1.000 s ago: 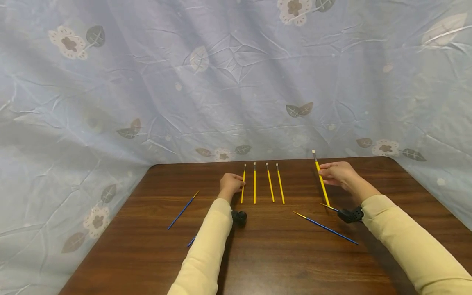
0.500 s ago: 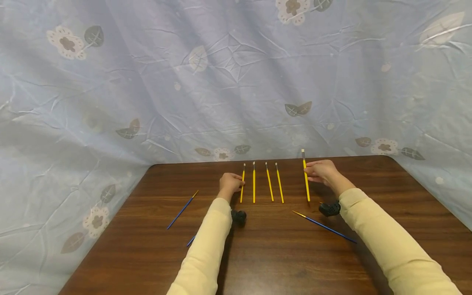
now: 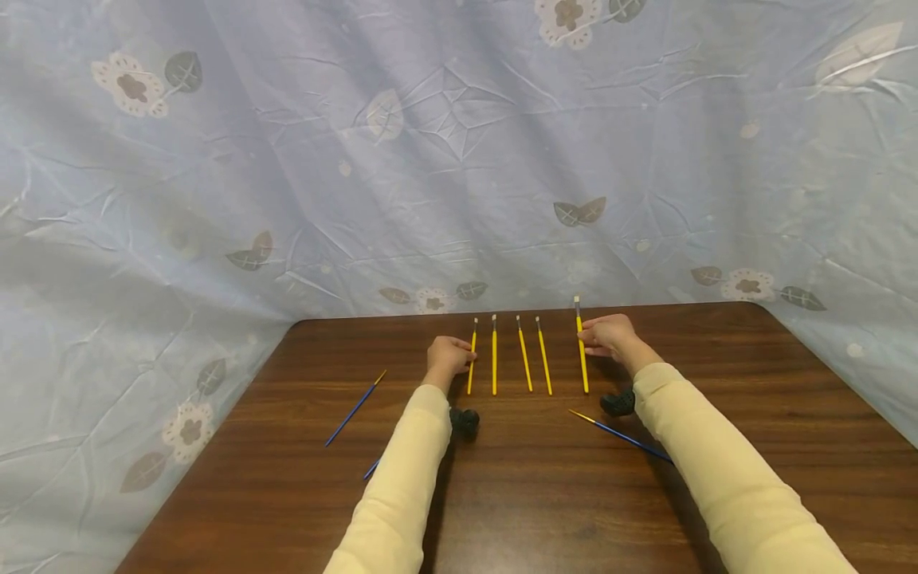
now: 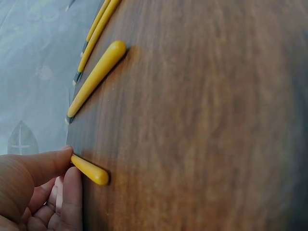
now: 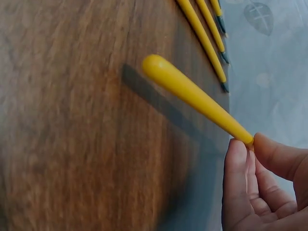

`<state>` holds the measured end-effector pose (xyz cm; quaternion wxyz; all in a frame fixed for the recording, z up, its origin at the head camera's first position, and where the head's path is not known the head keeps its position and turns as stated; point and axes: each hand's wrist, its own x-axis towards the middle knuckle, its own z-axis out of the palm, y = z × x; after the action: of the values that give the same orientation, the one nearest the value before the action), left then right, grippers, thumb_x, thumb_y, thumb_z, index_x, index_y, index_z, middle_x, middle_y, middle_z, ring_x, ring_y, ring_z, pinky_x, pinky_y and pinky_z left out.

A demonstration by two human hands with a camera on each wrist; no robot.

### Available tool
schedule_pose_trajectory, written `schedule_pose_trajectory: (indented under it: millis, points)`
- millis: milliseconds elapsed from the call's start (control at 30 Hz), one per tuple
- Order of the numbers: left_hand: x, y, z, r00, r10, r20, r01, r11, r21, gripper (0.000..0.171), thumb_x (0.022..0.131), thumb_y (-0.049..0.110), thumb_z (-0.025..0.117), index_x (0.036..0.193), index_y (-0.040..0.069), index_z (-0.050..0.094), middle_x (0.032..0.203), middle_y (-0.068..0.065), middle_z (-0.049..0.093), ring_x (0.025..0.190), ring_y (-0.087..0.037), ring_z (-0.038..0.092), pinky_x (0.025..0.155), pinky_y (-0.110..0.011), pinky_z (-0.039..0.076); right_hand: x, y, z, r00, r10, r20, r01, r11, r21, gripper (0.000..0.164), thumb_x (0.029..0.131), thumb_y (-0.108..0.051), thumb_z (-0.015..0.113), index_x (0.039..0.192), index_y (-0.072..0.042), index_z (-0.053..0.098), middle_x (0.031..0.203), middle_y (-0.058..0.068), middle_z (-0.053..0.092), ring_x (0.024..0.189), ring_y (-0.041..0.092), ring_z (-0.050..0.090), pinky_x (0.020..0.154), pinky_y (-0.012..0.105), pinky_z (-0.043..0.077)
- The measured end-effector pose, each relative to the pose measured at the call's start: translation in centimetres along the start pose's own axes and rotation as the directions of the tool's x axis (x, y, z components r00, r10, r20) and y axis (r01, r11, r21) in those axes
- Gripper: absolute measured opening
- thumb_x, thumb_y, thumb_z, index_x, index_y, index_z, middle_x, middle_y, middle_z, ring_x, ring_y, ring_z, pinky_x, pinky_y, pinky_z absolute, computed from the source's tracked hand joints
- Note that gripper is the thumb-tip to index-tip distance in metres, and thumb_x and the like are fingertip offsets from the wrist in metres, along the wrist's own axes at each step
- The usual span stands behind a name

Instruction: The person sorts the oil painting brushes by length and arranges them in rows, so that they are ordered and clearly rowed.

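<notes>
My left hand (image 3: 446, 355) pinches the leftmost yellow paintbrush (image 3: 470, 383) between thumb and fingers; in the left wrist view its handle end (image 4: 96, 174) lies on the table. Just right of it, three more yellow paintbrushes (image 3: 494, 363) lie side by side, bristles toward the curtain. To the right of that row, my right hand (image 3: 612, 336) grips another yellow paintbrush (image 3: 583, 363) by thumb and fingertips. In the right wrist view, this brush's handle (image 5: 192, 96) hangs over the table, apart from its shadow.
Blue paintbrushes lie nearer me: one (image 3: 356, 408) on the left, one (image 3: 371, 469) partly under my left sleeve, one (image 3: 624, 436) partly under my right sleeve. A floral curtain (image 3: 459, 199) hangs behind the brown wooden table (image 3: 516, 494).
My right hand has carried its yellow paintbrush left, toward the row, and the brush has turned more upright in view. The right arm now covers a second blue paintbrush. My left hand stays put.
</notes>
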<state>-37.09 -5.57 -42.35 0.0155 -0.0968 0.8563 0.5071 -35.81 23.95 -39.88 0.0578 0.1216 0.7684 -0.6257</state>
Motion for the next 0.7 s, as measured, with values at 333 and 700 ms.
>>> schedule_pose_trajectory:
  millis: [333, 700]
  points:
    - [0.3, -0.2, 0.2, 1.000, -0.002, 0.000, 0.002, 1.000, 0.003, 0.013, 0.082, 0.003, 0.077, 0.096, 0.002, 0.076, 0.100, -0.014, 0.068, 0.077, -0.021, 0.069, 0.061, -0.025, 0.058, 1.0, 0.4, 0.7, 1.000, 0.012, 0.001, -0.012, 1.000, -0.004, 0.039, 0.092, 0.006, 0.061, 0.129, 0.014, 0.051, 0.086, 0.005, 0.061, 0.072, 0.012, 0.059, 0.068, 0.028, 0.059]
    - [-0.3, 0.1, 0.0, 1.000, -0.003, 0.007, 0.003, 1.000, -0.008, 0.014, 0.083, 0.003, 0.076, 0.097, 0.002, 0.076, 0.099, -0.014, 0.067, 0.079, -0.023, 0.069, 0.064, -0.027, 0.058, 1.0, 0.3, 1.6, 1.000, 0.024, -0.004, -0.024, 0.999, -0.038, 0.040, 0.091, 0.005, 0.062, 0.128, 0.013, 0.052, 0.088, 0.007, 0.058, 0.073, 0.014, 0.056, 0.065, 0.028, 0.058]
